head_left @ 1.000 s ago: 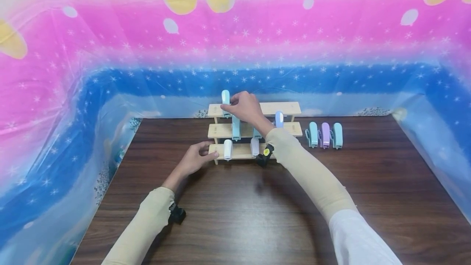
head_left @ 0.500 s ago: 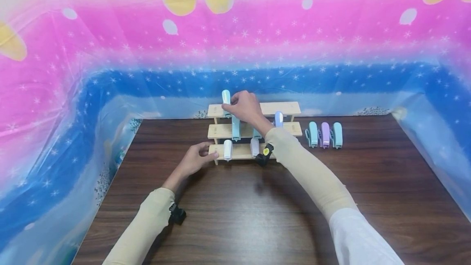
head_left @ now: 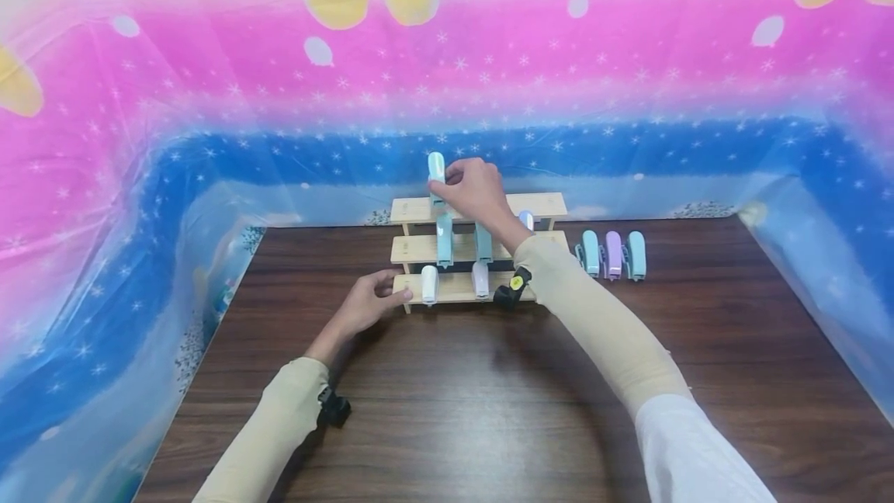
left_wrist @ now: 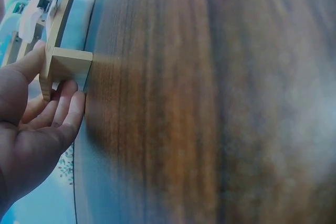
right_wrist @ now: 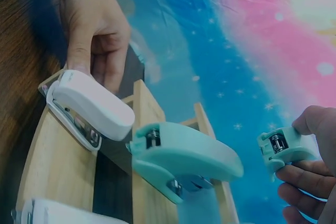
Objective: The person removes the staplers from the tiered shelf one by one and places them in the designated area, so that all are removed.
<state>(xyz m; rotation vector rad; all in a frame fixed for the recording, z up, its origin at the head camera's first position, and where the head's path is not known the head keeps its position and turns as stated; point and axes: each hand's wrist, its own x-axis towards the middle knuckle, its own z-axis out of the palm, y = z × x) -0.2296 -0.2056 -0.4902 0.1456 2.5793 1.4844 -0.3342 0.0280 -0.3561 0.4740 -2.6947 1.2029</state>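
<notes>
My right hand (head_left: 476,191) pinches a mint green stapler (head_left: 436,169) by its side, just above the left part of the three-tier wooden rack's (head_left: 457,287) top board. In the right wrist view that stapler (right_wrist: 289,145) is apart from the wood. Thumb above and fingers beneath, my left hand (head_left: 370,300) grips the left end of the lowest board, as the left wrist view also shows. A white stapler (head_left: 429,284) and a pale lilac stapler (head_left: 480,279) sit on the bottom tier. Two mint staplers, left (head_left: 445,239) and centre (head_left: 483,241), stand on the middle tier.
A blue-purple stapler (head_left: 527,220) on the rack is partly hidden by my right wrist. To the rack's right, a mint stapler (head_left: 590,253), a purple stapler (head_left: 613,254) and another mint stapler (head_left: 635,254) stand on the brown table (head_left: 447,410). A printed cloth (head_left: 447,99) hangs behind.
My right hand has raised the mint stapler off the top board and slightly rightward. My left hand keeps its grip on the rack's lowest board.
</notes>
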